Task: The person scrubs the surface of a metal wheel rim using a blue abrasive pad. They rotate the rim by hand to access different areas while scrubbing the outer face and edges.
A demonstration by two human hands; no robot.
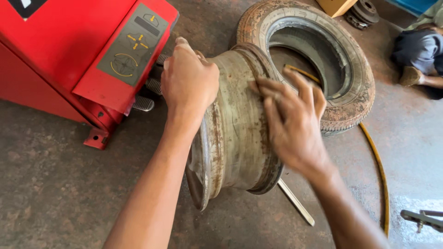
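Bare steel wheel rim (233,133): grey, rust-streaked, dirty. It stands on edge on the concrete floor, tilted slightly, just beside the red machine and near the tyre.

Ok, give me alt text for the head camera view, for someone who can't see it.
Two bare hands grip a worn metal wheel rim standing on edge on a concrete floor, left hand on top, right hand on the side. A red machine stands left; a dusty tyre lies behind.
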